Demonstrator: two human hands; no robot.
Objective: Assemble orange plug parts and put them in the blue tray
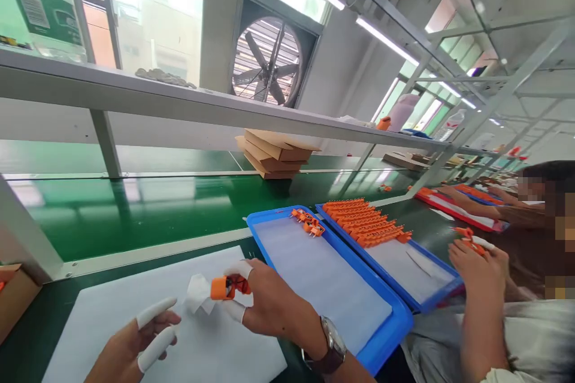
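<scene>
My right hand (265,299), with white finger cots on thumb and forefinger and a watch on the wrist, grips an orange plastic part (220,288) with a dark inside. Behind that part a crumpled piece of white tissue (197,294) rests on or just above the white sheet (121,311); which one I cannot tell. Lower left, my left hand (150,335) holds nothing, its cotted thumb and forefinger apart over the sheet. To the right of my right hand lies a blue tray (390,341) lined with white paper, with several orange plug-like parts (309,222) at its far end.
A second blue tray (431,299) holds rows of orange parts (363,221). At right, a co-worker's hands (480,263) hold another orange part. Beyond runs a green conveyor belt (188,206) with stacked cardboard (278,152). A shelf (202,108) crosses above; a cardboard box (15,299) stands left.
</scene>
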